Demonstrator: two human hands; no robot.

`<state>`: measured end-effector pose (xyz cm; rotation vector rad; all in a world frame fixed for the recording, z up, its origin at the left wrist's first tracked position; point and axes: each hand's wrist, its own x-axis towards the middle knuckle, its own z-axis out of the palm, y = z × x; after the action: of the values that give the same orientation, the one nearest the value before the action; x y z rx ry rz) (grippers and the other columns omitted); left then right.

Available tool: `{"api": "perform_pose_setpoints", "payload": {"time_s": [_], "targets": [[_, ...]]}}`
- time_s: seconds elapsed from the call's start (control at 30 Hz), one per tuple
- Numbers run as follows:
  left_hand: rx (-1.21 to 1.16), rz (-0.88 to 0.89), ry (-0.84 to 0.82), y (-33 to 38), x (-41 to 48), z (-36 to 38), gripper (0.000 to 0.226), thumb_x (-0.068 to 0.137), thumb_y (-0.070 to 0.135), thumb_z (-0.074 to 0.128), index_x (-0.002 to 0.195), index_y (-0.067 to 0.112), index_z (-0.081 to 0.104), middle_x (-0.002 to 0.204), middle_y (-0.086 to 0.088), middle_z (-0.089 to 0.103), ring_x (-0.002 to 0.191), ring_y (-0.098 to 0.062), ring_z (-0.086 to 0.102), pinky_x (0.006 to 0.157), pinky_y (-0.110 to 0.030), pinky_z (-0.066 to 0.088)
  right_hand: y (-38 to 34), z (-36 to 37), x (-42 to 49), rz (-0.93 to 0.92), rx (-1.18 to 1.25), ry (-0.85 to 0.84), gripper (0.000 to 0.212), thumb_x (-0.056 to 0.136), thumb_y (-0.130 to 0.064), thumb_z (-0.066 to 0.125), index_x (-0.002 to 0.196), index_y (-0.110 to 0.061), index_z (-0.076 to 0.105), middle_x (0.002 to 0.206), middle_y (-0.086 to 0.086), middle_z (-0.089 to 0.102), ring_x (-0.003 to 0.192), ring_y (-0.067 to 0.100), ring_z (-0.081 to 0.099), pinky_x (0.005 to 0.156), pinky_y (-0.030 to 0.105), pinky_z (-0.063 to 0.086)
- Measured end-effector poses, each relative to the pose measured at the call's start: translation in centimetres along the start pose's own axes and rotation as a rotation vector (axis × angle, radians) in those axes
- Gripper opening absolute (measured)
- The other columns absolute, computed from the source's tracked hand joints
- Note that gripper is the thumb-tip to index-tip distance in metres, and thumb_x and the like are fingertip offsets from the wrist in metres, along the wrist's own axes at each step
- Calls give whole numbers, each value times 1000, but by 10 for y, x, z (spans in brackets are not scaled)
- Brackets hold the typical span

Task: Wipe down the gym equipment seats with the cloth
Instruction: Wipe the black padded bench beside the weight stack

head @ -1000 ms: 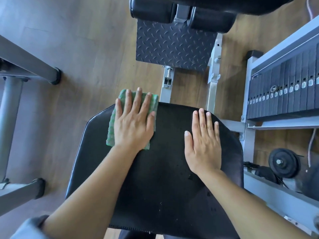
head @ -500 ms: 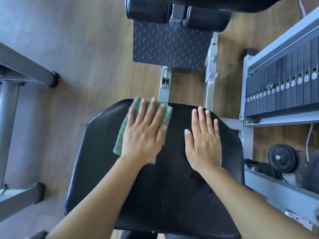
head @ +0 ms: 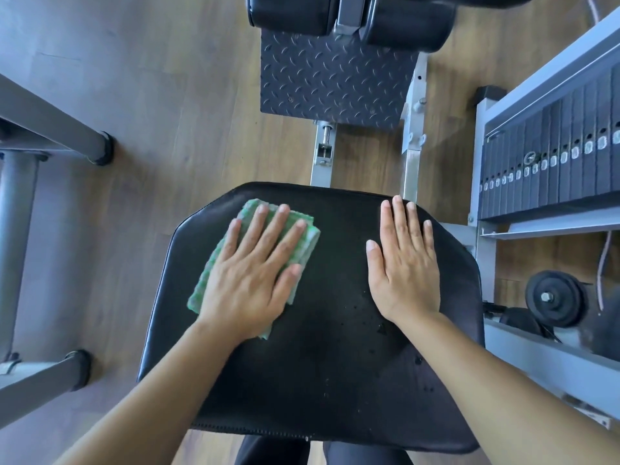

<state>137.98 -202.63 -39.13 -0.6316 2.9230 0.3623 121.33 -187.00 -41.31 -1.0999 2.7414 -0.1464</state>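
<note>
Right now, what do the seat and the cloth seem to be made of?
Seat: likely vinyl or faux leather, smooth black with a soft sheen and a stitched front edge. Cloth: textured fabric, perhaps microfibre, matte green and white, folded under the left hand.

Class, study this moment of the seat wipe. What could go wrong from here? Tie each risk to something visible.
1. The left hand presses flat on the green cloth without gripping it, so the cloth may bunch or slip.
2. Droplets lie on the black seat near the right hand, away from the cloth; that patch may be missed.
</note>
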Motion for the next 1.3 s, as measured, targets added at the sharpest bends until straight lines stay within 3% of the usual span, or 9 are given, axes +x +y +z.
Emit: {"api": "perform_pose_setpoints", "payload": {"time_s": [0.17,0.23,0.37,0.43,0.57,0.77,0.97,1.17,1.3], "targets": [[-23,-379,38,-11,33,-6,59,96,44,16,153,27,11,160,1,3,148,-21,-4,119,-44,-5,0,0,-1,2,4,-10,60,99,-37,15,153,-11,18,160,7,15,148,21,8,120,39,0],[-36,-328,39,5,41,-5,59,97,44,16,153,26,10,160,0,2,148,-23,-5,119,-45,-5,0,-1,-1,3,5,-15,60,99,-37,14,153,-12,16,160,6,13,148,20,5,120,39,-1],[9,-9,9,1,1,-1,56,98,41,22,151,22,24,159,-1,13,148,-23,6,119,-45,3,-1,-1,0,1,15,-16,61,99,-38,13,153,-12,15,161,5,11,148,19,4,120,39,0],[13,-35,22,-15,-7,-2,56,98,41,22,151,22,26,159,-1,14,148,-23,7,119,-44,3,0,-1,0,3,9,-17,61,98,-38,12,153,-12,15,161,5,11,148,20,4,120,39,-1],[-19,-303,43,-10,31,-7,60,96,44,15,153,25,14,160,0,5,148,-22,-2,119,-43,-5,0,-1,-1,-1,-3,-19,60,99,-38,13,153,-12,15,161,6,11,148,20,4,120,36,-4],[9,52,11,9,13,3,56,99,41,22,152,22,21,160,-1,11,148,-23,5,119,-46,4,0,-2,-1,-5,1,-33,61,99,-39,10,154,-13,12,161,5,9,148,19,2,120,37,-4],[-25,-283,38,-16,43,-5,61,95,46,13,153,25,15,160,0,7,148,-22,-1,119,-42,-3,1,-1,-1,-4,-9,-45,61,99,-39,9,154,-13,11,161,4,7,148,19,1,121,39,-1],[11,21,32,6,26,3,56,99,41,21,152,21,20,160,-2,11,148,-23,4,119,-46,4,1,-2,-1,-4,-2,-53,60,99,-39,10,154,-14,9,161,4,6,148,17,-2,120,39,-2],[1,-168,68,-22,23,-1,58,98,43,18,152,23,21,160,-1,11,148,-23,4,119,-43,1,2,-3,-1,2,-4,-63,61,99,-39,8,154,-14,8,161,3,4,148,16,-4,120,37,-4]]}}
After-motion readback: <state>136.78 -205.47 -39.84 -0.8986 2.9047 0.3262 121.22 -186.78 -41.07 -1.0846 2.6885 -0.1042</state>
